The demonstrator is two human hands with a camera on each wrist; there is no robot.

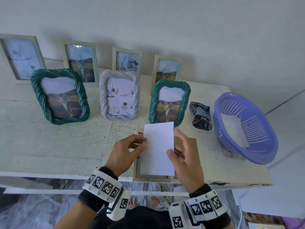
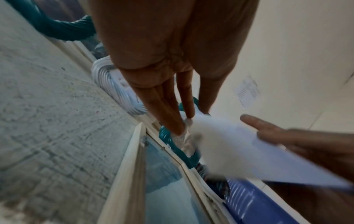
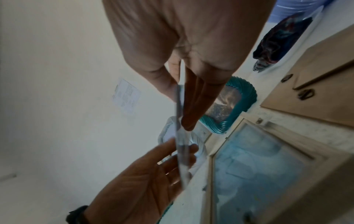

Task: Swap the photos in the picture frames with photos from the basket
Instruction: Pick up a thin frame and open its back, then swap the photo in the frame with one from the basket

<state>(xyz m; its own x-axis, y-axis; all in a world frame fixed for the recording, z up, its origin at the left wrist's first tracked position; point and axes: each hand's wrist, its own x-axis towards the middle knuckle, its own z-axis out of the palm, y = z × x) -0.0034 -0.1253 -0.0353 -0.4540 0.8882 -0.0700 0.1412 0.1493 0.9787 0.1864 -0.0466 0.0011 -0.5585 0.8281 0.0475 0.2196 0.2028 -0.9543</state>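
Lower centre of the head view: white photo [image 1: 158, 146] held blank side up above an opened frame [image 1: 151, 178] lying face down, pinched by left hand [image 1: 125, 152] and right hand [image 1: 184, 156] at its side edges. At right, purple basket [image 1: 257, 156] containing white sheets [image 1: 234, 129]. Only in the right wrist view: brown backing board [image 3: 316, 94] with metal clips.

No legible text, brand, number or sign found. A printed sheet [image 2: 248, 92] fixed to the wall carries lines of print, too small and blurred to read. The wrist bands [image 1: 104, 185] bear black-and-white square code markers only, no lettering.
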